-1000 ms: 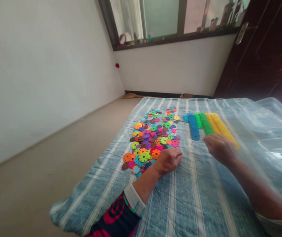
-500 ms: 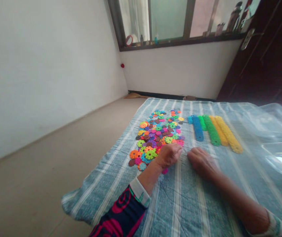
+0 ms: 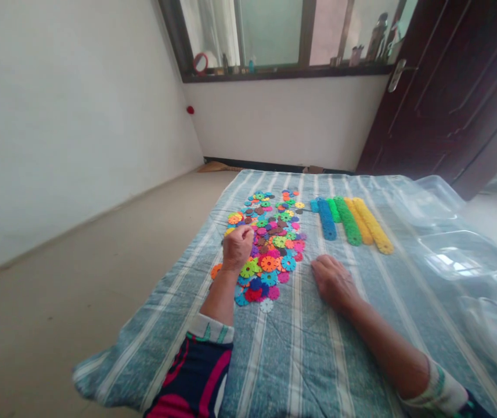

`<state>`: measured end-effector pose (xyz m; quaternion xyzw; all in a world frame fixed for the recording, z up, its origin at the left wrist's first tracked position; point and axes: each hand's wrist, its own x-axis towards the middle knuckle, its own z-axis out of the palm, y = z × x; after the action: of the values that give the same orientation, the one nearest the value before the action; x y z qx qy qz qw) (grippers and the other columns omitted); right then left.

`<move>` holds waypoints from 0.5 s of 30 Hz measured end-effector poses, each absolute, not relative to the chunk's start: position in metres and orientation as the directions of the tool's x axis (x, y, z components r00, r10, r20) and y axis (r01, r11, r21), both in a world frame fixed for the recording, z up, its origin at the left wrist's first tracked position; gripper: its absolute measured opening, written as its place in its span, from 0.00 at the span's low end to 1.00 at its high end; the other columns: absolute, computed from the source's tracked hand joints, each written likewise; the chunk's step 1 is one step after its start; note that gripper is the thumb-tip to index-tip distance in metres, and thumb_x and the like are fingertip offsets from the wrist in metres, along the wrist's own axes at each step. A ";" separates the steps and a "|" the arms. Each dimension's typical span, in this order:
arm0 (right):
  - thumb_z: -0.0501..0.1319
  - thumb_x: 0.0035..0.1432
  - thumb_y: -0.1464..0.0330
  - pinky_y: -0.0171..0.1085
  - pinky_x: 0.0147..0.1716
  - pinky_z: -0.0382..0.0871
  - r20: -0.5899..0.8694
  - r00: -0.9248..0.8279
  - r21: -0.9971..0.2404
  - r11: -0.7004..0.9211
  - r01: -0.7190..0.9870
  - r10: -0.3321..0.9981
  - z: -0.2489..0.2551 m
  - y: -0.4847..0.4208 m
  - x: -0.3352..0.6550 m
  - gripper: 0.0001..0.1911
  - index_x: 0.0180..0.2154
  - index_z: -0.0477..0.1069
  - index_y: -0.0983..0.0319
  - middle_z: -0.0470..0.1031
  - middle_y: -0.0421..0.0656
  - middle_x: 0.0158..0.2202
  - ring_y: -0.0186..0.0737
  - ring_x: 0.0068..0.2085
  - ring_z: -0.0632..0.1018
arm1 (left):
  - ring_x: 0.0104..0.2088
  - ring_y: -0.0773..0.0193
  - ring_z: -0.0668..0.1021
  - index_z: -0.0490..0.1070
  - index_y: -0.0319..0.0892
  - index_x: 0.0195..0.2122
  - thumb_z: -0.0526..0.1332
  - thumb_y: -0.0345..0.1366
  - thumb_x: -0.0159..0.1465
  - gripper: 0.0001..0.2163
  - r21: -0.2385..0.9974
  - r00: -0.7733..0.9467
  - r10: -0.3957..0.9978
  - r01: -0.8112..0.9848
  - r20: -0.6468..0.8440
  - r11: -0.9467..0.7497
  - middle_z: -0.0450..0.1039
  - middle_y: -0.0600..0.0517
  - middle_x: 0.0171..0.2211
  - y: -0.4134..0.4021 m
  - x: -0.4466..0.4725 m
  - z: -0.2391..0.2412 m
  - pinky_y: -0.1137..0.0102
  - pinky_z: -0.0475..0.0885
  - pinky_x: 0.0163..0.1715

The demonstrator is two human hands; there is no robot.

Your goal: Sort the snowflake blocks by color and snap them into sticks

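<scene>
A heap of small, many-coloured plastic snowflake discs (image 3: pixel 270 238) lies on a blue striped cloth (image 3: pixel 309 348). My left hand (image 3: pixel 237 247) hovers over the heap's left side, curled into a fist; whatever is in it stays hidden. My right hand (image 3: pixel 332 282) rests on the cloth to the right of the heap, its fingers bent and lying down, nothing visible under them. Beyond it lie rows of stacked discs (image 3: pixel 350 220) side by side: blue, green and yellow.
Clear plastic containers (image 3: pixel 461 249) sit on the cloth's right side. A pale floor (image 3: pixel 78 278) runs along the left by a white wall. A dark wooden door (image 3: pixel 453 87) stands at the back right, a window sill with bottles above the far wall.
My left hand moved left and further onto the heap, closing into a fist. My right hand drew back from the stacked rows to the cloth beside the heap. The camera shifted.
</scene>
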<state>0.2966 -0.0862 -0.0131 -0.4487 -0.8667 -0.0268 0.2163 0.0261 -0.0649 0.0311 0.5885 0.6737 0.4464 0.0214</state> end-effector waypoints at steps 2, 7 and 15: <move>0.51 0.64 0.72 0.36 0.38 0.57 0.406 -0.506 -0.173 0.608 0.775 0.761 -0.013 -0.084 0.299 0.11 0.31 0.69 0.61 0.70 0.45 0.35 0.40 0.39 0.68 | 0.31 0.64 0.78 0.75 0.41 0.32 0.54 0.39 0.60 0.11 0.649 -0.347 0.803 0.758 0.485 -0.065 0.77 0.51 0.27 -0.064 0.019 0.030 0.74 0.70 0.32; 0.51 0.65 0.70 0.36 0.39 0.58 0.381 -0.524 -0.215 0.624 0.751 0.762 -0.009 -0.080 0.302 0.12 0.31 0.70 0.61 0.71 0.44 0.35 0.39 0.39 0.69 | 0.27 0.64 0.77 0.74 0.40 0.31 0.54 0.40 0.58 0.12 0.708 -0.420 0.795 0.706 0.438 -0.017 0.75 0.53 0.23 -0.063 0.010 0.033 0.74 0.70 0.29; 0.53 0.63 0.71 0.35 0.39 0.58 0.345 -0.530 -0.236 0.618 0.750 0.775 -0.003 -0.076 0.302 0.10 0.31 0.70 0.61 0.70 0.44 0.35 0.38 0.40 0.68 | 0.31 0.64 0.77 0.74 0.41 0.28 0.59 0.43 0.55 0.11 0.539 -0.001 0.908 0.805 0.419 -0.248 0.77 0.52 0.29 -0.072 0.041 0.050 0.71 0.72 0.36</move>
<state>0.3017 -0.0765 -0.0034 -0.4362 -0.8741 0.0295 0.2119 0.0409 -0.0717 0.0495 0.7031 0.6091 0.3599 0.0716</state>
